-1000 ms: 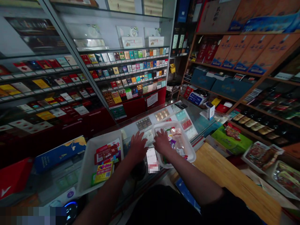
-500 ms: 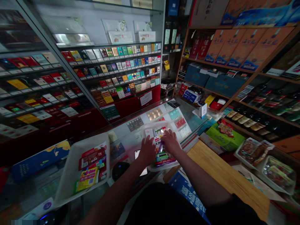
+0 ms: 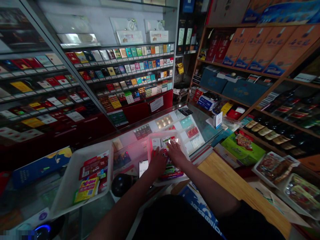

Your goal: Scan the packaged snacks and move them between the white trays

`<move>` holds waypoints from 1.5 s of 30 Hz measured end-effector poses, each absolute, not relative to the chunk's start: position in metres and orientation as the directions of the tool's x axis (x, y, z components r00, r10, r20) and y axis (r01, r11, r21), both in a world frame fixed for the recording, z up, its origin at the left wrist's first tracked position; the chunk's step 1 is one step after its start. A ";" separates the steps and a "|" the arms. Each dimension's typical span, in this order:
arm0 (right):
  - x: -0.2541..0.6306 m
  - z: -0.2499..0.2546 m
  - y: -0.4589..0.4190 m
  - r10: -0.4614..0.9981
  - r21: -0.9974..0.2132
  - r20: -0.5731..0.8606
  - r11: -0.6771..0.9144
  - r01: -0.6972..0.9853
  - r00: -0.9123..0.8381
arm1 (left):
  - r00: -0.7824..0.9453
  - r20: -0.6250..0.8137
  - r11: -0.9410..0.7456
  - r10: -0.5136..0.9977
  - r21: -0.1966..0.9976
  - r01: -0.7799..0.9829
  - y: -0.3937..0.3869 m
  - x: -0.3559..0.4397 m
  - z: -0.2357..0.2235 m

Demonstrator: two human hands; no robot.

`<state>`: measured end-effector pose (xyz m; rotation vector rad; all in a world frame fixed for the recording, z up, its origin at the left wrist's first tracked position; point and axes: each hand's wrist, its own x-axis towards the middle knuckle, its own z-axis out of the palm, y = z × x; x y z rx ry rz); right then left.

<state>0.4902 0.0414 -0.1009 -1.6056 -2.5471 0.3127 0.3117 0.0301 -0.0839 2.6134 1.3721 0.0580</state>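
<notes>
Both my hands are inside a white tray (image 3: 151, 140) on the glass counter. My left hand (image 3: 158, 162) lies palm down on the small coloured packets (image 3: 172, 170) in the tray, fingers spread. My right hand (image 3: 175, 153) rests beside it on the packets, fingers stretched forward. Neither hand visibly grips anything. A phone (image 3: 143, 166) with a lit screen lies on the glass just left of the tray.
A second white tray (image 3: 67, 180) with red and yellow packets sits at the left. A dark round object (image 3: 121, 184) lies between the trays. Shelves of cigarette packs (image 3: 130, 70) stand behind the counter. A wooden counter (image 3: 237, 186) and snack trays (image 3: 275, 165) are at the right.
My left hand moved from the glass beside the phone into the tray next to my right hand. Both hands shifted over the packets, and the view turned slightly.
</notes>
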 end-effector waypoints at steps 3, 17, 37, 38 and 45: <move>0.492 -0.100 0.043 0.897 -0.234 0.019 0.434 0.870 -0.442 | 0.550 -0.082 -0.534 0.831 0.156 0.831 0.031 0.310 -0.083; 0.507 -0.085 0.045 0.953 -0.289 0.185 0.285 0.914 -0.238 | 0.452 -0.050 -0.441 0.890 0.154 0.884 0.039 0.285 -0.076; 0.464 -0.051 0.044 0.938 -0.429 0.256 0.328 0.842 -0.235 | 0.417 -0.024 -0.395 0.909 0.273 0.877 0.061 0.209 -0.038; 0.460 -0.050 0.044 0.937 -0.446 0.262 0.329 0.832 -0.230 | 0.419 -0.023 -0.395 0.908 0.287 0.873 0.062 0.204 -0.035; 0.438 -0.044 0.047 0.977 -0.650 0.168 0.211 0.730 -0.133 | 0.431 -0.004 -0.387 0.902 0.432 0.814 0.060 0.174 -0.017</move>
